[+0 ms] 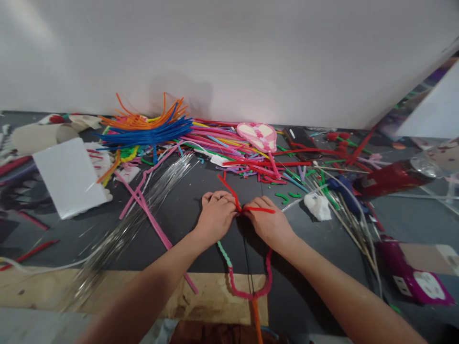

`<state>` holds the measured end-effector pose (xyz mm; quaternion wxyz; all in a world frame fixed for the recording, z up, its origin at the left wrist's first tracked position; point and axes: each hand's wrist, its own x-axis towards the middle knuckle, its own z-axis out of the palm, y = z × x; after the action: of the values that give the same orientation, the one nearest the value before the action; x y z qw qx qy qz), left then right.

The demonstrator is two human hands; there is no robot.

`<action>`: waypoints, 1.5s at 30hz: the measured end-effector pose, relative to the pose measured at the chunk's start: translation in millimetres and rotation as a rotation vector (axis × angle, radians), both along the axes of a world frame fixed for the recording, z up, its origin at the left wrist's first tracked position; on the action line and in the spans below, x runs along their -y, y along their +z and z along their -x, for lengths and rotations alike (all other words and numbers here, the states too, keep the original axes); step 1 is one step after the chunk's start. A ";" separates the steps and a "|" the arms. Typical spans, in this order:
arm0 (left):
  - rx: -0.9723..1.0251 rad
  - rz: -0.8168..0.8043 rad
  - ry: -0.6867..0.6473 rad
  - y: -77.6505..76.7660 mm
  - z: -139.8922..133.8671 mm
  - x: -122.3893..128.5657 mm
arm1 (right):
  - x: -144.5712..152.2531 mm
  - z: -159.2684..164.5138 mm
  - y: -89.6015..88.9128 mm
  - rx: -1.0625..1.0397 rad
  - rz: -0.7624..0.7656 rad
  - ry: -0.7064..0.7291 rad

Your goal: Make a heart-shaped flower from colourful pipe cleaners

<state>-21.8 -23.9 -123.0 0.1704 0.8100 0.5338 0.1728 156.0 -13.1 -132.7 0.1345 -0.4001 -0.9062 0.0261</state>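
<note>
My left hand and my right hand are closed, close together over the dark table. Between their fingertips they pinch a red pipe cleaner. One red end sticks up past my left fingers; another lies across the back of my right hand. Below my hands hangs a curved pipe cleaner loop, deep pink with a mint green stretch on its left side. An orange pipe cleaner runs down from the loop's bottom. My hands hide where the loop's upper ends meet the red piece.
Orange and blue pipe cleaners are heaped at the back. A pink-and-white heart lies beside them, near a phone. Thin silver wires and a white card are leftward. A red can and purple box stand right.
</note>
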 end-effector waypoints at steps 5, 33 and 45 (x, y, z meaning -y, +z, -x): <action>-0.010 -0.021 -0.007 1.9 -0.3 -0.8 | 0.7 0.7 -2.0 -0.023 -0.015 -0.012; 0.069 -0.162 0.018 2.7 -7.5 5.5 | 0.8 -2.1 -0.6 -0.432 0.161 -0.021; 0.088 -0.010 0.091 10.4 -10.2 1.6 | -1.3 -1.5 6.5 -0.534 0.274 -0.041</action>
<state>-11.7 -25.5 -112.5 0.1816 0.7773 0.5612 0.2188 157.5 -11.8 -126.1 0.3132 -0.4116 -0.8186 0.2495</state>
